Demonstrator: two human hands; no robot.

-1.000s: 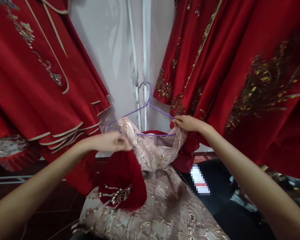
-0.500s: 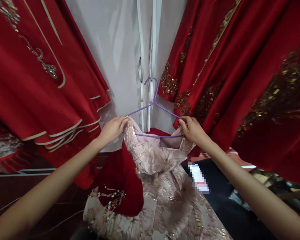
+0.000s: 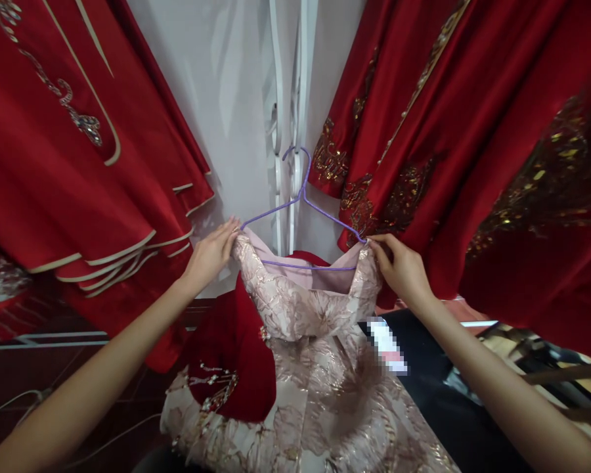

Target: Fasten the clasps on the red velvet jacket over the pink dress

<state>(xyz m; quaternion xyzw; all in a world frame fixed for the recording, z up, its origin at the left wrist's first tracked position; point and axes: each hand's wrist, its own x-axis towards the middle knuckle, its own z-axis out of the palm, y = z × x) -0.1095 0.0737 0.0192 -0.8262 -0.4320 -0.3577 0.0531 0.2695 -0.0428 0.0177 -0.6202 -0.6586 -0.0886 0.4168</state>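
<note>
A pale pink brocade dress (image 3: 295, 315) hangs on a purple wire hanger (image 3: 276, 208), whose hook points up. My left hand (image 3: 211, 251) is at the dress's left shoulder, fingers together against the cloth at the hanger's end. At the other shoulder my right hand (image 3: 402, 266) pinches the dress strap by the hanger's right tip. The hanger's lower bar crosses the open neckline. A dark red cloth piece (image 3: 249, 368) with beaded tassels lies over the dress's left side.
Red garments with cream piping (image 3: 128, 197) hang on the left. Red garments with gold embroidery (image 3: 423, 164) hang on the right. Between them stand a white wall (image 3: 226, 98) and white metal uprights (image 3: 278, 85). A phone with a blurred screen (image 3: 387, 345) lies on a black surface (image 3: 433, 368).
My right hand has shifted outward to the strap's outer edge, and more of the strap shows. My left hand has moved slightly left and up. The hanger ends now show at both shoulders.
</note>
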